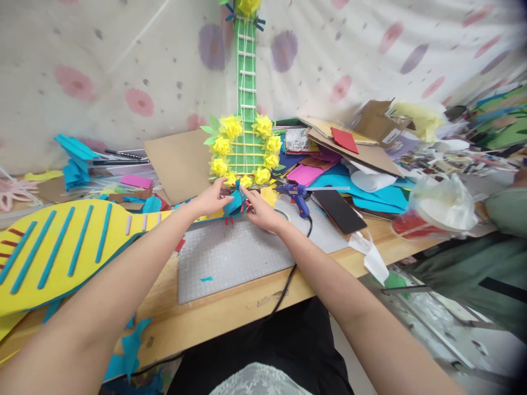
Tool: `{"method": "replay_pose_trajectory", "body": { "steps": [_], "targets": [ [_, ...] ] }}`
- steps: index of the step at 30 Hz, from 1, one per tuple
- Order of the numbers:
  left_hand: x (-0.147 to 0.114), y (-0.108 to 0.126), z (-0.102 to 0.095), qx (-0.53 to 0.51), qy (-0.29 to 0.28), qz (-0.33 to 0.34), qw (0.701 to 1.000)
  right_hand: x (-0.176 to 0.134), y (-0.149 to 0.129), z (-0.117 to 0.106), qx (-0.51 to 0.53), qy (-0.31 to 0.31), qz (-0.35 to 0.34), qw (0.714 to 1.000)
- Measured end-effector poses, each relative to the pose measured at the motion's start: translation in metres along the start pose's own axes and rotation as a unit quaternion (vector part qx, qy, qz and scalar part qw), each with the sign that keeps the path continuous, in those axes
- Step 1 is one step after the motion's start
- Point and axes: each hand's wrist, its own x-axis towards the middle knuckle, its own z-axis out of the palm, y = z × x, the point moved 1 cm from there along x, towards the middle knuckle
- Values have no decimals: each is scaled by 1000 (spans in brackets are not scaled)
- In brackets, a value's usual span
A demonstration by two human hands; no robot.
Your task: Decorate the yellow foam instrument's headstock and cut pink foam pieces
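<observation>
Fingers of left hand [209,201] and right hand [263,211] grip the small teal block [233,205] at the end of the yellow, teal-striped, guitar-shaped board [84,233] — uneven pressure could loosen its thin red pegs [231,221]; beyond, the blue plastic glue gun [300,198], if hot, could burn straying knuckles.

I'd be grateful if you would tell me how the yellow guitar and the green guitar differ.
Pose: the yellow guitar lies along the table; the green guitar stands upright.
Trim: blue strips cross the yellow guitar's body, while yellow flowers edge the green guitar's.
Strings: white strings run down the green guitar; none show on the yellow guitar's body.
Shared: both have light bars across the neck.
</observation>
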Motion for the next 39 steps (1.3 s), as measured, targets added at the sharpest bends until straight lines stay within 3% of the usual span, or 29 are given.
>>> {"method": "replay_pose_trajectory", "body": {
  "steps": [6, 11, 18, 28, 32, 35, 39],
  "targets": [
    [4, -7, -6, -32, 41, -2, 999, 1, 2, 1, 89, 20, 19, 996],
    [-3, 3, -4, 28, 13, 21, 999, 3, 4, 0, 157, 5, 38, 987],
    [-6, 12, 7, 119, -3, 14, 993, 4, 5, -1, 159, -5, 32, 987],
    [-4, 9, 6, 76, 6, 12, 997, 5, 4, 0, 144, -2, 38, 989],
    [-2, 7, -11, -9, 71, -13, 997, 2, 8, -9, 141, 15, 57, 988],
    [-3, 7, -24, -1, 128, -35, 991, -6, 12, -22, 126, 45, 68, 989],
    [-8, 11, -24, 45, 104, -20, 993, -24, 15, -45, 113, 72, 102, 986]
  ]
}}
